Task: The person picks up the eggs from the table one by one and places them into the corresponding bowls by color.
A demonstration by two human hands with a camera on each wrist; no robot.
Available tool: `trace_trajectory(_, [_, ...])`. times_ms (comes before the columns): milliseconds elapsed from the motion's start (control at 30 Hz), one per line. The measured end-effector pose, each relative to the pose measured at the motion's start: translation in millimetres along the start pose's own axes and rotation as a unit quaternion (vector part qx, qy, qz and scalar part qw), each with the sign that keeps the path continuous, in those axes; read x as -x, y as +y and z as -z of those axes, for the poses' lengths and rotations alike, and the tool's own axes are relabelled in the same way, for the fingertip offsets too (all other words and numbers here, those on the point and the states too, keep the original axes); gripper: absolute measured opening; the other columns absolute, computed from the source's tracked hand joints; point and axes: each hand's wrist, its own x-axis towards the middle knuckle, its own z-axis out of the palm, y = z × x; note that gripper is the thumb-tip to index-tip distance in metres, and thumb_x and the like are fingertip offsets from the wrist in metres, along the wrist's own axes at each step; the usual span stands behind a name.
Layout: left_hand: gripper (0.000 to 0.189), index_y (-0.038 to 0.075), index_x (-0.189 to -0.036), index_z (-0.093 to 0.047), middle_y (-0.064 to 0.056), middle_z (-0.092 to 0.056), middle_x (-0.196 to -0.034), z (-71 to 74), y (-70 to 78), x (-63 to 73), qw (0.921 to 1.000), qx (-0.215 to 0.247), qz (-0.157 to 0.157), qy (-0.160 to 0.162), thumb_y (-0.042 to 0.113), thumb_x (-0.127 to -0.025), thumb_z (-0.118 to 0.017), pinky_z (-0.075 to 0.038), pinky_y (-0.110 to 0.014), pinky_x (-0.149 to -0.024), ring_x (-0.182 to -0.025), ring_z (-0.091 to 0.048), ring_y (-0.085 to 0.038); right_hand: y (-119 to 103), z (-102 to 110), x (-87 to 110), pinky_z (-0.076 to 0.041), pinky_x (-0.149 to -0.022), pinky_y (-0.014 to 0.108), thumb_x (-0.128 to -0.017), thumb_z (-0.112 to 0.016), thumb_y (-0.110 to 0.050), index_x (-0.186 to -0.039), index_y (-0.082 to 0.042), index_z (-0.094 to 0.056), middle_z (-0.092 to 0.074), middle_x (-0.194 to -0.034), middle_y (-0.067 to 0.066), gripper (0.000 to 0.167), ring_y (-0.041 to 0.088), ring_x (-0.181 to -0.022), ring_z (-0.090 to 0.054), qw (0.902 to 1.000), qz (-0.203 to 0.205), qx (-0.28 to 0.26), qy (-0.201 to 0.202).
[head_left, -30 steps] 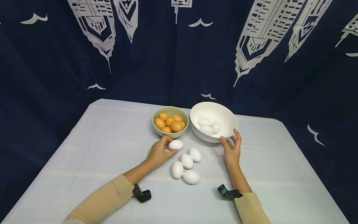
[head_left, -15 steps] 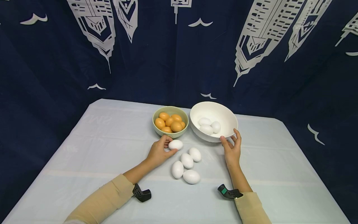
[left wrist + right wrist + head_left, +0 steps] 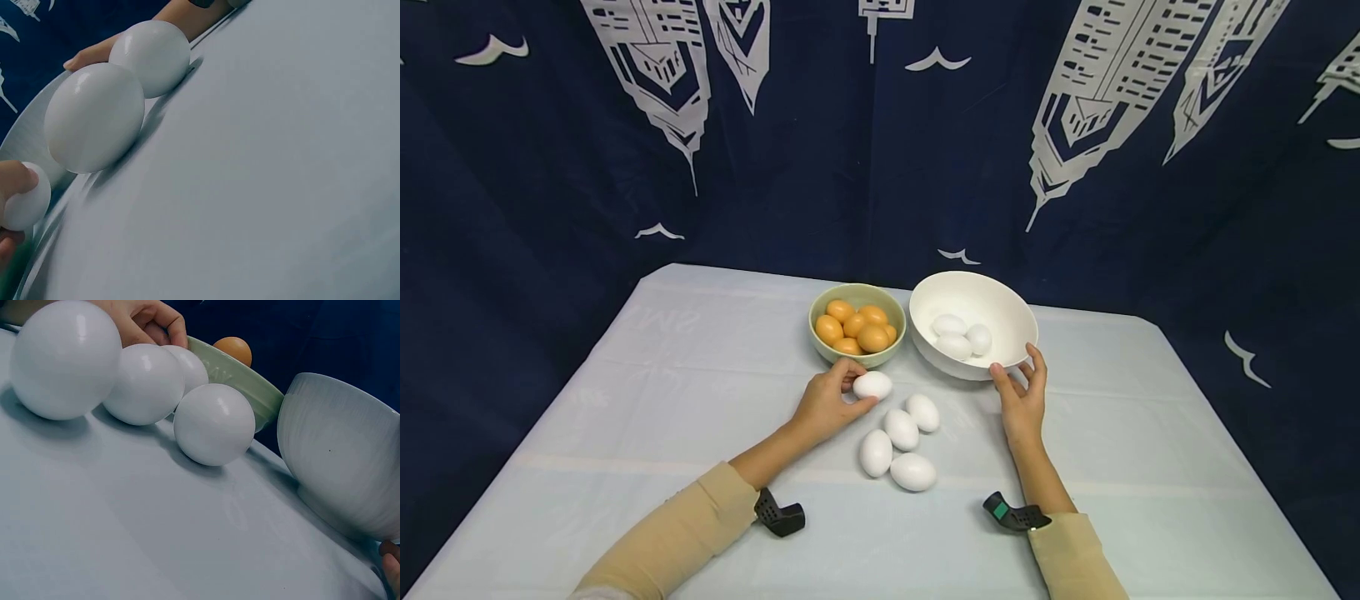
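Note:
My left hand pinches a white egg between thumb and fingers, just in front of the green bowl. In the left wrist view that egg shows partly behind the thumb. The right hand holds the near right side of the large white bowl, thumb and fingers spread at its rim. Three white eggs lie inside the white bowl. Several orange eggs fill the green one. Between my hands several loose white eggs rest on the table.
Both bowls stand side by side near the far edge of the white-covered table. A dark blue curtain with white prints hangs behind it. Black wrist devices sit on both forearms.
The left hand and its egg have shifted very slightly right and away from me. The right hand, bowls and loose eggs stay in place.

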Motion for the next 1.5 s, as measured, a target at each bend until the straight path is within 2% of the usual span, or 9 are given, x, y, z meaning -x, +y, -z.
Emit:
trace_trajectory(100, [0.039, 0.006, -0.103, -0.058, -0.011, -0.070, -0.102, 1.6, 3.5, -2.5, 0.9999, 0.013, -0.008, -0.005, 0.011, -0.075, -0.085, -0.055, -0.029, -0.081, -0.094, -0.068, -0.024, 0.7, 0.9, -0.3, -0.043, -0.093, 0.017, -0.097, -0.062, -0.028, -0.154, -0.025, -0.018, -0.028, -0.149, 0.018, 0.072, 0.032, -0.122, -0.048, 1.0000, 0.001, 0.001, -0.002])
trace_trajectory(333, [0.038, 0.006, -0.103, -0.058, -0.010, -0.068, -0.105, 4.0, 13.8, -9.8, 0.9984, 0.051, 0.002, -0.024, 0.013, -0.077, -0.085, -0.053, -0.026, -0.084, -0.100, -0.066, -0.024, 1.8, 1.9, -1.3, -0.040, -0.104, 0.036, -0.096, -0.063, -0.030, -0.154, -0.025, -0.018, -0.027, -0.150, 0.019, 0.073, 0.036, -0.128, -0.045, 1.0000, -0.002, 0.002, -0.006])
trace_trajectory(633, [0.039, 0.005, -0.103, -0.058, -0.009, -0.068, -0.105, 1.2, 23.5, -21.6, 0.9976, 0.059, 0.011, -0.034, 0.013, -0.076, -0.085, -0.052, -0.025, -0.085, -0.098, -0.067, -0.022, -0.2, 3.1, -2.6, -0.040, -0.104, 0.036, -0.096, -0.064, -0.028, -0.155, -0.028, -0.016, -0.025, -0.152, 0.017, 0.075, 0.034, -0.130, -0.043, 0.9998, -0.014, 0.006, -0.012])
trace_trajectory(833, [0.038, 0.004, -0.103, -0.058, -0.011, -0.069, -0.105, -0.8, 33.5, -31.8, 0.9962, 0.077, 0.007, -0.039, 0.011, -0.077, -0.084, -0.052, -0.024, -0.086, -0.098, -0.067, -0.024, -0.7, 3.0, -1.8, -0.042, -0.093, 0.019, -0.097, -0.063, -0.025, -0.155, -0.027, -0.017, -0.026, -0.151, 0.017, 0.074, 0.034, -0.127, -0.045, 0.9999, -0.006, -0.005, -0.009])
trace_trajectory(933, [0.038, 0.004, -0.103, -0.058, -0.010, -0.068, -0.105, -2.2, 37.4, -36.7, 0.9957, 0.083, 0.007, -0.042, 0.010, -0.077, -0.084, -0.052, -0.024, -0.085, -0.097, -0.067, -0.023, 0.2, 2.3, -1.6, -0.042, -0.088, 0.014, -0.097, -0.063, -0.025, -0.154, -0.026, -0.018, -0.027, -0.150, 0.018, 0.073, 0.035, -0.124, -0.047, 0.9999, 0.001, -0.009, -0.005])
trace_trajectory(1500, [0.037, 0.002, -0.104, -0.058, -0.010, -0.067, -0.106, -15.4, 56.4, -66.6, 0.9946, 0.092, -0.019, -0.044, 0.012, -0.078, -0.083, -0.051, -0.021, -0.086, -0.098, -0.066, -0.023, 2.0, 2.2, -1.5, -0.042, -0.089, 0.015, -0.097, -0.062, -0.024, -0.154, -0.026, -0.018, -0.027, -0.149, 0.017, 0.072, 0.033, -0.125, -0.046, 0.9999, 0.005, -0.011, -0.005])
